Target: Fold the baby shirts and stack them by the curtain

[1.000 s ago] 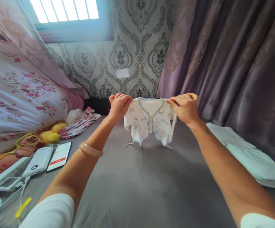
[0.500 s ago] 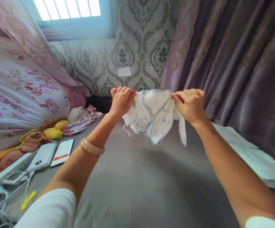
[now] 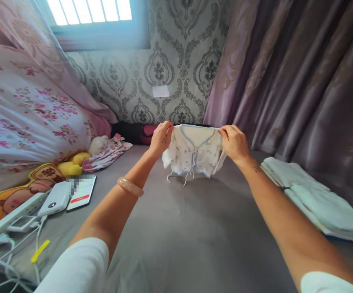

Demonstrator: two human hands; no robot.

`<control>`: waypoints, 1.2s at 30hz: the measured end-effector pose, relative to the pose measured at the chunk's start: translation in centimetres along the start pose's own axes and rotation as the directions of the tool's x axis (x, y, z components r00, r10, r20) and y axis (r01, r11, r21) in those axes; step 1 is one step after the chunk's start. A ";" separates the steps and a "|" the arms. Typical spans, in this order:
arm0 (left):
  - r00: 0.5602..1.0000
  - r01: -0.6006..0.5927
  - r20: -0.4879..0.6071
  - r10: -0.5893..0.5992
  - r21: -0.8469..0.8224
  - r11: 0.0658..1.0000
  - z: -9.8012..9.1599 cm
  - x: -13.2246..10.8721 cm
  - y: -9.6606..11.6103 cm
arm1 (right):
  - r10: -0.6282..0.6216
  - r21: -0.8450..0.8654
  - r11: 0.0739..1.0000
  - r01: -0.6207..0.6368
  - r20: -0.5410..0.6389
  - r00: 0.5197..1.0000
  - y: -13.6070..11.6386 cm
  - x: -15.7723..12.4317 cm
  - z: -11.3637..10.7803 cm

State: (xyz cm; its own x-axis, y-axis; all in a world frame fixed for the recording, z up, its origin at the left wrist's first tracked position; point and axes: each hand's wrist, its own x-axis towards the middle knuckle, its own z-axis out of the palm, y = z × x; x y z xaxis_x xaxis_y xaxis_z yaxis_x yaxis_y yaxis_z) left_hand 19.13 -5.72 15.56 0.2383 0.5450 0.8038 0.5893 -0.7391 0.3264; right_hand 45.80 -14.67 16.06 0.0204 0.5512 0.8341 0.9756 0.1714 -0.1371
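A small white baby shirt (image 3: 193, 154) with blue trim and hanging ties is stretched out in the air above the grey bed sheet (image 3: 176, 228). My left hand (image 3: 161, 138) pinches its left shoulder and my right hand (image 3: 234, 142) pinches its right shoulder. Both arms reach forward, and a pale bangle (image 3: 130, 186) sits on my left wrist. The shirt's lower hem hangs just above the sheet.
A floral quilt (image 3: 23, 118) is piled at the left, with a pink patterned garment (image 3: 106, 152) and yellow plush toy (image 3: 71, 167) beside it. A phone (image 3: 81, 191), power bank (image 3: 55, 198), power strip and cables lie at the left edge. Folded pale cloths (image 3: 313, 191) lie at the right, below purple curtains.
The shirt was bunched and raised half a second ago; now it is pulled flat between my hands again, held farther away and lower toward the sheet.
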 end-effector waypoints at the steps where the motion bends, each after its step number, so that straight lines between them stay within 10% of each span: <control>1: 1.000 -0.005 -0.005 0.005 0.000 1.000 0.0 -0.1 0.1 | 0.004 0.000 1.000 -0.004 -0.008 1.000 -0.1 -0.1 0.0; 8: 0.999 -0.010 -0.037 0.010 0.014 1.000 -1.5 -1.3 1.9 | 0.035 -0.031 0.999 -0.036 -0.056 0.998 -1.2 -1.5 -1.8; 23: 0.964 -0.253 -0.066 0.257 0.068 0.965 -11.5 -1.4 7.2 | 0.013 0.067 0.998 -0.015 0.036 0.999 -4.3 -2.0 -12.0; 29: 0.960 -0.170 0.232 0.155 0.043 0.985 -5.7 -3.0 0.8 | 0.134 0.152 0.965 -0.211 0.405 0.904 -1.0 -3.4 -4.7; 36: 0.834 0.135 0.516 -0.197 0.156 0.978 3.1 -9.8 -5.6 | 0.128 0.058 0.974 -0.218 0.651 0.748 1.5 -8.2 5.3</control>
State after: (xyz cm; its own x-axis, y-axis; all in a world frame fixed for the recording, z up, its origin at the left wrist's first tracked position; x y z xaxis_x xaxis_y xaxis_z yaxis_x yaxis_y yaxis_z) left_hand 15.87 -5.74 4.33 0.4808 0.8042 0.3494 0.7294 -0.5879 0.3498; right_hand 45.97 -14.57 6.20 -0.0020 0.9660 0.2586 0.9333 0.0947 -0.3464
